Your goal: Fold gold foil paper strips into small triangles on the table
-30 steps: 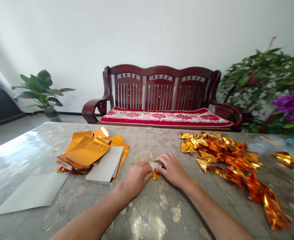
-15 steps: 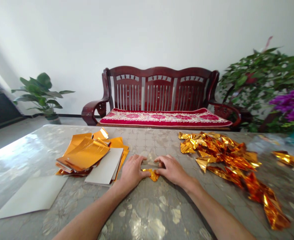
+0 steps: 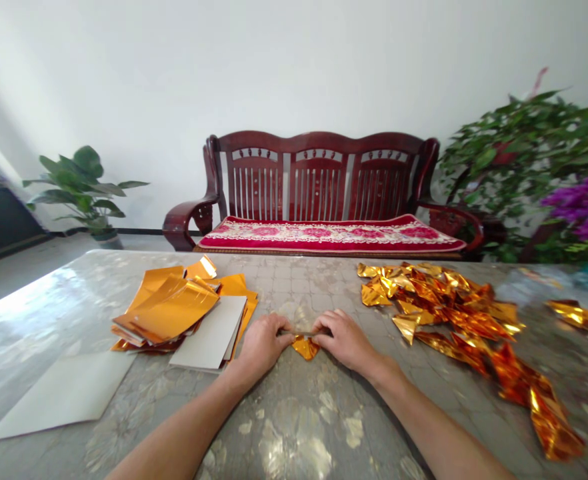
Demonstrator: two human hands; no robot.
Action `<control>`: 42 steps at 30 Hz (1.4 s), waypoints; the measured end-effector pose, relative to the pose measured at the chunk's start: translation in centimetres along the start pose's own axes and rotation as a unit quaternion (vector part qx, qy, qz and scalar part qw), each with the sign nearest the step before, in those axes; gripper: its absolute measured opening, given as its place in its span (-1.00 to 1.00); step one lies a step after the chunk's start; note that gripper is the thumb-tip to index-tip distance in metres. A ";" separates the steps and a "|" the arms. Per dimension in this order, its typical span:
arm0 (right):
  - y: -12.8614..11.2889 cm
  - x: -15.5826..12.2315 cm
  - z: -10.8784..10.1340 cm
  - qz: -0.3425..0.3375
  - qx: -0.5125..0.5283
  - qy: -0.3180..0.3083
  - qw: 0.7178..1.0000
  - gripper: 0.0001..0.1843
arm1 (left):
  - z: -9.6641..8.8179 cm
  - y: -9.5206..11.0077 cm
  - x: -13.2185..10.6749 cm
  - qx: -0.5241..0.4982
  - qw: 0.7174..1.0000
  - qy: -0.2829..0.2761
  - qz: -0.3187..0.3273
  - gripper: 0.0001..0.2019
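Note:
A small folded piece of gold foil paper (image 3: pixel 305 347) lies on the patterned table (image 3: pixel 294 427) between my two hands. My left hand (image 3: pixel 263 344) pinches its left end with curled fingers. My right hand (image 3: pixel 341 339) grips its right end, fingers bent over the top edge. Most of the piece is hidden under my fingers; only an orange-gold point shows below them.
A stack of flat gold and white sheets (image 3: pixel 181 311) lies to the left, with one white sheet (image 3: pixel 61 395) nearer the left edge. A heap of folded gold pieces (image 3: pixel 464 320) spreads at the right. A red wooden bench (image 3: pixel 324 200) and potted plants (image 3: pixel 529 160) stand behind the table.
My hands have drawn closer over the gold piece and pressed it down. The white side that showed a second ago is now folded out of sight.

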State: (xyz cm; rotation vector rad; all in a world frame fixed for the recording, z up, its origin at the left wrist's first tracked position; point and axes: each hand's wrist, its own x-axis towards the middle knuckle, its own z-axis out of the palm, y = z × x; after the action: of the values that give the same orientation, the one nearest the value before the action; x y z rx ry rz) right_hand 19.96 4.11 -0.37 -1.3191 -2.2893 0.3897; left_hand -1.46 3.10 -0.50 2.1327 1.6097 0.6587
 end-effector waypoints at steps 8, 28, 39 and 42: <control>-0.1 -0.6 0.3 -0.057 -0.015 0.027 0.998 -0.83 | 0.0 0.3 -1.0 0.070 0.991 0.045 0.108 -0.88; -0.3 -1.3 0.0 -0.143 -0.142 0.038 0.979 -0.81 | -0.4 1.0 -1.9 0.206 0.961 0.038 0.181 -0.76; -0.1 -1.5 0.0 -0.165 -0.167 0.040 0.971 -0.80 | 0.1 0.2 -1.6 0.217 0.949 0.032 0.226 -0.82; 0.0 -1.6 -0.2 -0.173 -0.170 0.032 0.969 -0.81 | -0.1 0.3 -1.6 0.220 0.947 0.030 0.234 -0.82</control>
State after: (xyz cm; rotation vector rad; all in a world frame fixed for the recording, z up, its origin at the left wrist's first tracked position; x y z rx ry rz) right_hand 20.70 2.71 -0.61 -1.0240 -2.5438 -0.1695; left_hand -1.65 1.53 -0.52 2.8979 1.3779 0.5351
